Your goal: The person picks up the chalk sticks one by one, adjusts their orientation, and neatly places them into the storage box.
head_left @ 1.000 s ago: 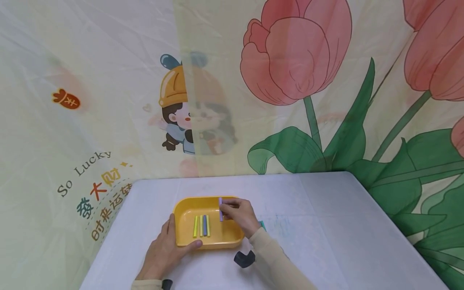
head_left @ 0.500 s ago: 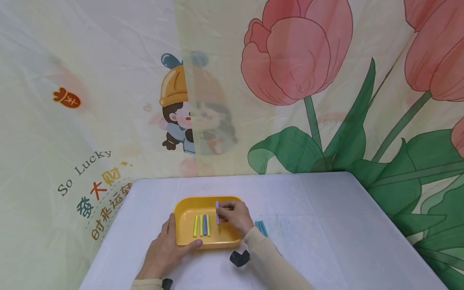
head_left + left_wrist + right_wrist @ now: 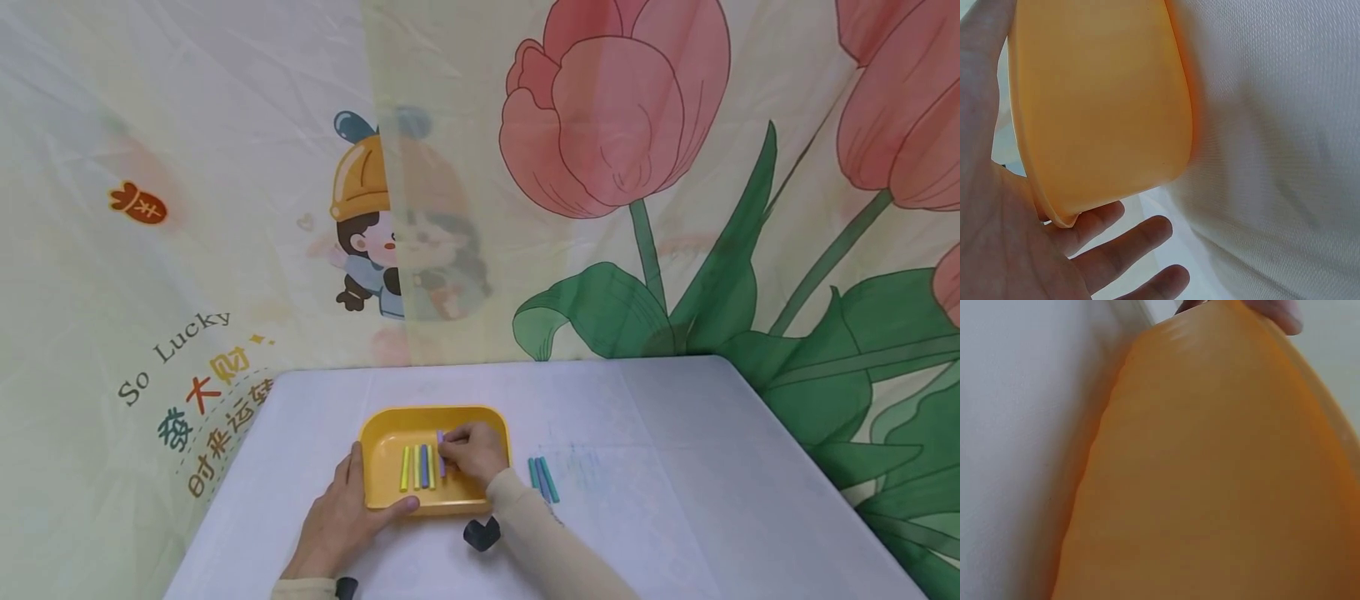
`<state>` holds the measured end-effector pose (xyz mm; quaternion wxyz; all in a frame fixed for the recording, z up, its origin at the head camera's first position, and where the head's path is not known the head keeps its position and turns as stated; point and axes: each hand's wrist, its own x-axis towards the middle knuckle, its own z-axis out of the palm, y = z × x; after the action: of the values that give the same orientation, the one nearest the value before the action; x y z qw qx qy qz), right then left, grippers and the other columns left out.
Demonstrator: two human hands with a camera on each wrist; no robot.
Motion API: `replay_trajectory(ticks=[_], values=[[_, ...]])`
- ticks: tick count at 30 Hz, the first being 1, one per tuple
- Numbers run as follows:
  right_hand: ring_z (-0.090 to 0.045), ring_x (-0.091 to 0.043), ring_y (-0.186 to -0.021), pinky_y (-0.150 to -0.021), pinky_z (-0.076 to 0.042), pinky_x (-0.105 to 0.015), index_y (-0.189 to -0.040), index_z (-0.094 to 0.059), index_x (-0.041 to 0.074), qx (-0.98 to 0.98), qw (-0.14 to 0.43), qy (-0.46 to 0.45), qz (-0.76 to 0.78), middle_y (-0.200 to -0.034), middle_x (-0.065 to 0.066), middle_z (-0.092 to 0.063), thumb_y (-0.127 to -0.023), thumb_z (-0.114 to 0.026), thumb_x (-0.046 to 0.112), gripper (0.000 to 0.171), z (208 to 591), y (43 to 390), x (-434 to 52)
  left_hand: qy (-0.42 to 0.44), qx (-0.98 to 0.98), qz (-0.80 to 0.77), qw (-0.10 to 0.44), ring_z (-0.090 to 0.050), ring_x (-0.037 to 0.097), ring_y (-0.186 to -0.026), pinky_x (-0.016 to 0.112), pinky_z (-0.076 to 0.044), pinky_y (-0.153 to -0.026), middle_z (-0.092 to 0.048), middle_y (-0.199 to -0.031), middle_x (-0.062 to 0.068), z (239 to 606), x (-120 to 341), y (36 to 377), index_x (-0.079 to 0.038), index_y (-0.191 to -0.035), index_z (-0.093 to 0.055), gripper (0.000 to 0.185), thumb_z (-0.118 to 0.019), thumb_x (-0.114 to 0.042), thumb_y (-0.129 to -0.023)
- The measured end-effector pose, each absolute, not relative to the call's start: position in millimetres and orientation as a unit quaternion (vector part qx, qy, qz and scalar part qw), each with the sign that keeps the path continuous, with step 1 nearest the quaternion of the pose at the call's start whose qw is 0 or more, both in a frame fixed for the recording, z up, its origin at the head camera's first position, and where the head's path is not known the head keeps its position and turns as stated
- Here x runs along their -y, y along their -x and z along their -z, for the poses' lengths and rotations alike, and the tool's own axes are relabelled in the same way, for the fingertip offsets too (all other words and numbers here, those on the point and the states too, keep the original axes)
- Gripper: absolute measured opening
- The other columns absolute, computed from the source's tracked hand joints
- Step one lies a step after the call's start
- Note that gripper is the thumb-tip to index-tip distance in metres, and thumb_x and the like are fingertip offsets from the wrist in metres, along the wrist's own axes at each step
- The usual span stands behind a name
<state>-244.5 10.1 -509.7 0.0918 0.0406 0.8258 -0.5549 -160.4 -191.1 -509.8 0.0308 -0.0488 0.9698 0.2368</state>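
A yellow tray [image 3: 386,421] sits on the white-clothed table. Several coloured sticks [image 3: 417,467], yellow-green, yellow and blue, lie side by side in it. My left hand [image 3: 352,504] grips the tray's near left corner, thumb on the front rim. In the left wrist view the palm [image 3: 997,250] lies against the tray's outer wall [image 3: 1097,94]. My right hand [image 3: 467,452] is inside the tray and pinches a purple stick [image 3: 441,441], held low just right of the row. The right wrist view is filled by the tray's orange wall [image 3: 1222,475].
Three teal and blue sticks [image 3: 542,479] lie on the table [image 3: 675,467] just right of the tray. A printed cloth backdrop [image 3: 615,167] with tulips stands close behind and to both sides. A black wrist camera mount [image 3: 482,533] hangs under my right forearm.
My right hand has carried the purple stick left and down from the tray's far right part to beside the row of sticks. The left hand has kept its hold.
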Motion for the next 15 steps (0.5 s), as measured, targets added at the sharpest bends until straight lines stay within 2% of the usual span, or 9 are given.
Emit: replay_trajectory(ticks=[15], values=[[-0.061,-0.012,-0.065,-0.057,-0.053,-0.024,-0.083,-0.074,0.01,-0.866,0.086,-0.016,0.492,-0.072,0.001,-0.065,-0.085,-0.081,0.01,0.008,514.7,246.9,-3.3,0.044,-0.97,-0.237,0.033,-0.049,0.054,-0.126,0.062,-0.044,-0.103,-0.023,-0.159,0.034,509.8,192.2,161.4,0.007,-0.159,-0.003,0.143,-0.057,-0.092,-0.07]])
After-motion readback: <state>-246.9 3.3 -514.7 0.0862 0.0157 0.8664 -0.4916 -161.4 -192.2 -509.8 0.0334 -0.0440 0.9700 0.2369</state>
